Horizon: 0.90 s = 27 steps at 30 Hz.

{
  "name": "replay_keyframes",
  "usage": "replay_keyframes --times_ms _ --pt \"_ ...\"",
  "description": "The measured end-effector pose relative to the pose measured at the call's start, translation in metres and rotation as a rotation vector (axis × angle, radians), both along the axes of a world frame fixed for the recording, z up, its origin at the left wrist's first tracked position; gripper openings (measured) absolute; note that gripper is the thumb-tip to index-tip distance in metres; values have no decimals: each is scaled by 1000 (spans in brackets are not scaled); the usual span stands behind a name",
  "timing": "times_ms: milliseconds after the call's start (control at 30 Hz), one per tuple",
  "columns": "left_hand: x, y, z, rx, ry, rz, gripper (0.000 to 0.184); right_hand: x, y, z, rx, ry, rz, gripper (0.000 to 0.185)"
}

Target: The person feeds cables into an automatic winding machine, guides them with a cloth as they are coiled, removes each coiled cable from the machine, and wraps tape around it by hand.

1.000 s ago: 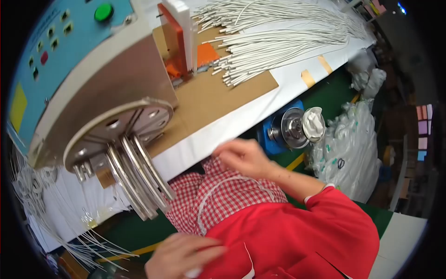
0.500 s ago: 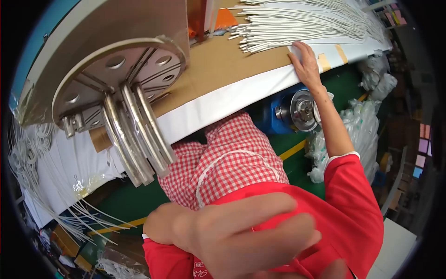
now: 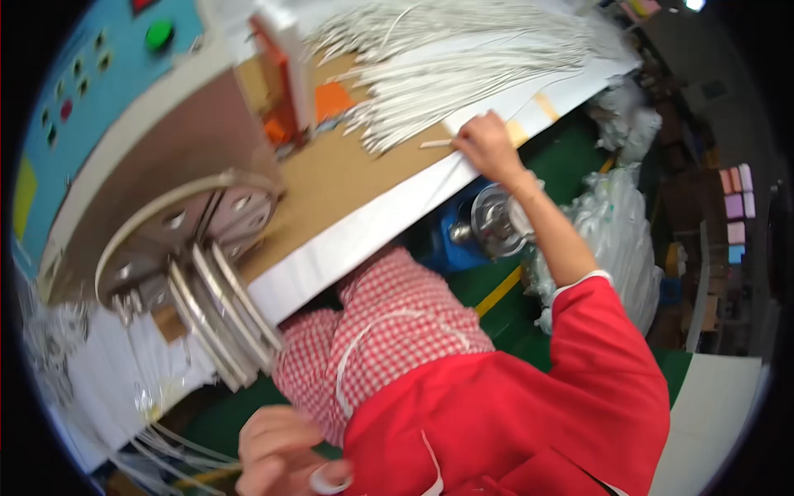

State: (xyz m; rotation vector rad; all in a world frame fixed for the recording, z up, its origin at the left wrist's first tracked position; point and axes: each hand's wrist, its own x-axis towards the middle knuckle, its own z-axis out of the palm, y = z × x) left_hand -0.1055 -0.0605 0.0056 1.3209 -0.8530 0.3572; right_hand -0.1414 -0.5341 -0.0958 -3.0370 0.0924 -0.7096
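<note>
My right hand is at the table's front edge, its fingers closed on a white cable; the cable's end sticks out to the left of the fingers. Just beyond lies a thick bundle of white cables. Low in the view, my left hand is raised in front of my body, blurred and partly cut off by the frame. Its fingers are loosely curled and apart, with no object visible in them. A white band shows around one digit.
At left stands a machine with a blue control panel and a round metal disc carrying curved metal bars. More white cables hang beyond it. A blue-and-metal device and plastic bags are below the table.
My right hand has picked up a white cable near the bundle. My left hand has moved down and left, away from the camera. The view has shifted, showing more of the control panel.
</note>
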Motion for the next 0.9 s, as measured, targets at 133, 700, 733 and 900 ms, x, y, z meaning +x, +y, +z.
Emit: replay_keyframes --times_ms 133,700,733,900 --pt "20 24 2 -113 151 171 31 -27 -11 3 99 -156 -393 28" --pt "43 2 77 755 -722 392 31 14 308 134 916 -186 631 18" --pt "48 9 65 725 -710 452 37 11 315 137 955 -107 701 18" --pt "41 23 44 856 -383 573 58 36 264 142 692 68 923 12"
